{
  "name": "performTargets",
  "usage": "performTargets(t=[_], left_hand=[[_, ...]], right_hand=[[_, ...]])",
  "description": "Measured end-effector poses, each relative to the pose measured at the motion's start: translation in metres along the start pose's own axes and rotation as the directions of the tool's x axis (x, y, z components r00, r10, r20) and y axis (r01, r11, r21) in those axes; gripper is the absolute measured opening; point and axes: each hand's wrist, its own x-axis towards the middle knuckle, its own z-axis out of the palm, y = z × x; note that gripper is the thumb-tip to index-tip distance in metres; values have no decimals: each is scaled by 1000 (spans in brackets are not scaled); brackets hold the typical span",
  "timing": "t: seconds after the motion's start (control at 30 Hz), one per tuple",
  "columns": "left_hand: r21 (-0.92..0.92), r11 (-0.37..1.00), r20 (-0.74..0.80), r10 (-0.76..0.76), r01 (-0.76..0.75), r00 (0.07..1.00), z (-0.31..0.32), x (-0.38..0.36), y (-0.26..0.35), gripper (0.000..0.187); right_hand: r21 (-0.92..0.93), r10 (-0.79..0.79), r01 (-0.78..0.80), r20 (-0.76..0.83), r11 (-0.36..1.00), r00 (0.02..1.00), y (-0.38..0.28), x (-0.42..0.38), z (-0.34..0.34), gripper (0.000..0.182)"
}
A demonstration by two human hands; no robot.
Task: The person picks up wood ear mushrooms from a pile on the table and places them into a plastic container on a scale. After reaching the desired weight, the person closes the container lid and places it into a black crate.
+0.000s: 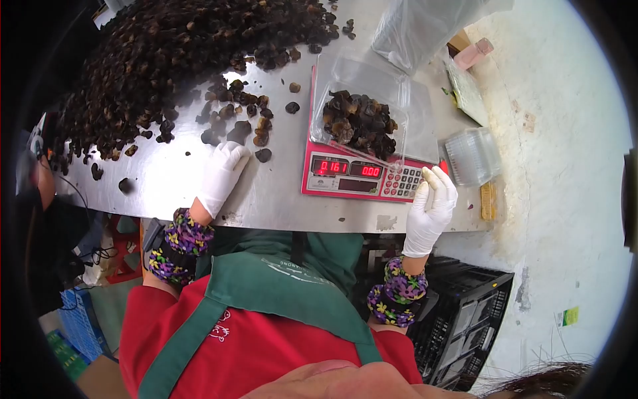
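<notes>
A red scale (340, 185) with lit digits, 0.161 and 0.00, stands on the metal table. On its pan rests a clear plastic box (320, 100) with dark dried pieces (359, 125) inside. My right hand (432, 203), in a white glove, is at the scale's front right corner by the keypad, its fingers bent; I cannot make out whether they hold anything. My left hand (226, 174), also gloved, lies on the table left of the scale with its fingers curled, close to a few loose dark pieces (239, 132).
A large heap of dark pieces (166, 60) covers the back left. A plastic bag (415, 30) stands behind the scale. Stacked clear containers (473, 156) and a yellow item (488, 201) are at the right by the wall. A black crate (465, 319) stands below; another person's arm (45, 179) is far left.
</notes>
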Motion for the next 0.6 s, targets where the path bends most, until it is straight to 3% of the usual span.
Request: performTargets(t=[0.03,0.1,0.17,0.2,0.23,0.37,0.47,0.6], left_hand=[[-42,996,55,-72,75,996,-4,5,0,24],[18,999,57,-43,42,997,-11,8,10,23],[44,996,-69,78,-75,995,-20,6,30,21],[187,971,-113,172,-149,979,-22,2,32,18],[187,971,-123,174,-149,977,-19,-5,27,18],[46,991,-95,132,-128,987,-5,-22,2,24],[-161,985,-252,21,-63,968,-10,4,21,19],[-280,913,-352,189,-296,917,-39,85,106,27]], right_hand=[[5,-10,10,-2,1000,1000,0,3,-1,26],[10,5,-5,13,1000,1000,-2,7,-4,26],[15,-11,11,1,1000,1000,0,5,-2,26],[44,16,-16,2,999,1000,2,2,0,26],[73,44,-44,4,996,999,2,0,0,26],[24,23,-24,36,999,999,8,-4,2,24],[51,24,-25,15,998,1000,12,-4,6,23],[68,-13,13,4,998,1000,9,3,10,23]])
